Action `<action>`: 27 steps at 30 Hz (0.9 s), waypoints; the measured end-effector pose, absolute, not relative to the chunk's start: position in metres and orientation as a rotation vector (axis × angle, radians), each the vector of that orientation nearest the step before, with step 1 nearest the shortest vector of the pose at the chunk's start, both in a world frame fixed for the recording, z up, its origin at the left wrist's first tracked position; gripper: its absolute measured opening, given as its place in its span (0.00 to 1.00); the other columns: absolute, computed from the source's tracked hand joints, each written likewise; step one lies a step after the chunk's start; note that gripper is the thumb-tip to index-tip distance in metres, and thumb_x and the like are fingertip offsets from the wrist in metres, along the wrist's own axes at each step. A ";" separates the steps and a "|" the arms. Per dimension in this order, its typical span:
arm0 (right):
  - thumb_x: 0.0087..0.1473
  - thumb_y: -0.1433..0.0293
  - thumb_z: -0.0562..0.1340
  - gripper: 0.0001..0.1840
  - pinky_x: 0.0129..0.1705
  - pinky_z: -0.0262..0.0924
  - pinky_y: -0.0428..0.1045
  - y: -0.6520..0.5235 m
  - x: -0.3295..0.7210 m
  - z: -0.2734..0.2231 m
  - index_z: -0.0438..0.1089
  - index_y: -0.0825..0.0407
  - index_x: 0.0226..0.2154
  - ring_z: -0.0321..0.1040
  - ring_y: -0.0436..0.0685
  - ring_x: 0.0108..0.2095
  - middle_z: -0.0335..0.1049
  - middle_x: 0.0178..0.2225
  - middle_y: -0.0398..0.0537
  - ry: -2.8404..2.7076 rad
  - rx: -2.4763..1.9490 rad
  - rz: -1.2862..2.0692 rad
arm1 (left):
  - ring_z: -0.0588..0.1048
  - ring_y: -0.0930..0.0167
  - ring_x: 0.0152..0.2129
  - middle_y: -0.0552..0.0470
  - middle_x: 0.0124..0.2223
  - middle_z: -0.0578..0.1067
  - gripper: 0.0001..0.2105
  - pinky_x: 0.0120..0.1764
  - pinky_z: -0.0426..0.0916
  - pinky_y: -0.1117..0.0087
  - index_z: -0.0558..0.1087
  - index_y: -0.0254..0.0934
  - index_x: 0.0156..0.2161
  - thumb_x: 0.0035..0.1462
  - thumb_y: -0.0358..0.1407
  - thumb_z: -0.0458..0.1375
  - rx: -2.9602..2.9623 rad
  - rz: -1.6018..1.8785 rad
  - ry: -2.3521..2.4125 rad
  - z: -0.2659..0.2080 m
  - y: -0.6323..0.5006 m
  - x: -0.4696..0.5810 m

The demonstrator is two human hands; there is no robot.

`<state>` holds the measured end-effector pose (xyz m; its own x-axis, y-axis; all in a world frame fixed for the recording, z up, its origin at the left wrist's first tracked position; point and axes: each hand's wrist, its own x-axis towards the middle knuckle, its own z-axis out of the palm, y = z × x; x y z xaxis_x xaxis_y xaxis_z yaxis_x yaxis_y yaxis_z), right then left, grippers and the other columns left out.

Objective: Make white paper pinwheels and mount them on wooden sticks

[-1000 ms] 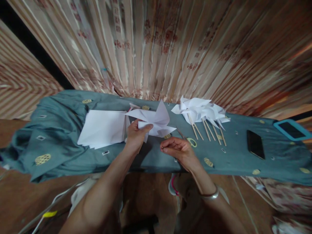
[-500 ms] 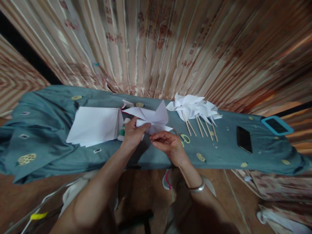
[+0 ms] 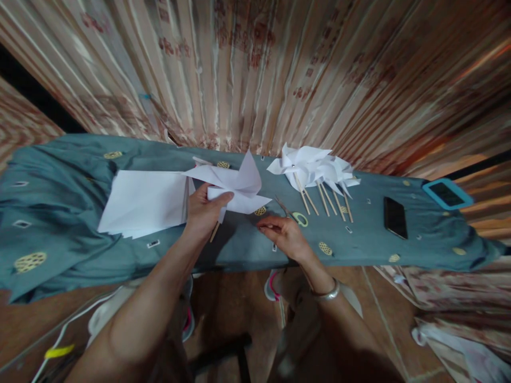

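Observation:
My left hand [image 3: 205, 213] is closed on a white paper pinwheel [image 3: 243, 186], thumb pressed on its folded front. A short end of wooden stick [image 3: 214, 232] shows beneath that hand. To the right and a little lower, my right hand [image 3: 285, 236] has its thumb and fingertips pinched together above the cloth, apart from the pinwheel. Whatever lies between those fingertips is too small to make out. Scissors [image 3: 299, 218] with pale green handles lie just beyond my right hand. Several white pinwheels on sticks [image 3: 307, 165] rest overlapping at the back.
A stack of white paper [image 3: 143, 202] lies left of my left hand. On the right are a dark phone [image 3: 395, 217] and a blue-framed device [image 3: 447, 193]. A green patterned cloth [image 3: 359, 244] covers the narrow table, and a pleated curtain [image 3: 239, 80] hangs behind it.
My left hand and the pinwheel have shifted left, exposing the stick end below. My right hand has moved right, away from the pinwheel, still pinched. The camera view has shifted slightly.

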<state>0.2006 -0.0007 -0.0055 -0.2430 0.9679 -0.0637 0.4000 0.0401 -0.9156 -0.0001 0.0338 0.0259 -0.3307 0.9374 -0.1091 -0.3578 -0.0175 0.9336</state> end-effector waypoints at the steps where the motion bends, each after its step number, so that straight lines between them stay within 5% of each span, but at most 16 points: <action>1: 0.48 0.69 0.64 0.08 0.33 0.65 0.49 -0.001 0.200 -0.004 0.79 0.48 0.32 0.72 0.54 0.28 0.78 0.28 0.44 -1.682 -1.375 1.219 | 0.73 0.72 0.22 0.56 0.26 0.77 0.12 0.28 0.68 0.73 0.76 0.35 0.28 0.31 0.29 0.68 0.719 1.568 1.196 0.024 0.034 0.000; 12: 0.41 0.65 0.73 0.10 0.32 0.66 0.46 -0.009 0.180 0.028 0.80 0.47 0.31 0.70 0.50 0.27 0.78 0.29 0.43 -1.406 -1.139 1.537 | 0.71 0.72 0.22 0.57 0.25 0.76 0.12 0.29 0.66 0.72 0.76 0.36 0.30 0.35 0.34 0.68 0.893 1.475 1.259 0.010 0.034 0.003; 27: 0.52 0.69 0.64 0.02 0.38 0.65 0.49 -0.006 0.150 0.032 0.73 0.49 0.32 0.70 0.51 0.31 0.75 0.30 0.41 -1.407 -1.179 0.864 | 0.72 0.71 0.25 0.57 0.27 0.75 0.09 0.31 0.66 0.71 0.75 0.36 0.31 0.40 0.32 0.64 1.146 1.404 1.305 0.023 0.022 0.015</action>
<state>0.1503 -0.0062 0.0321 0.0446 0.9633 0.2648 0.1993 0.2511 -0.9472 0.0150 0.0224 0.0228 -0.1897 0.9800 0.0599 -0.0118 -0.0633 0.9979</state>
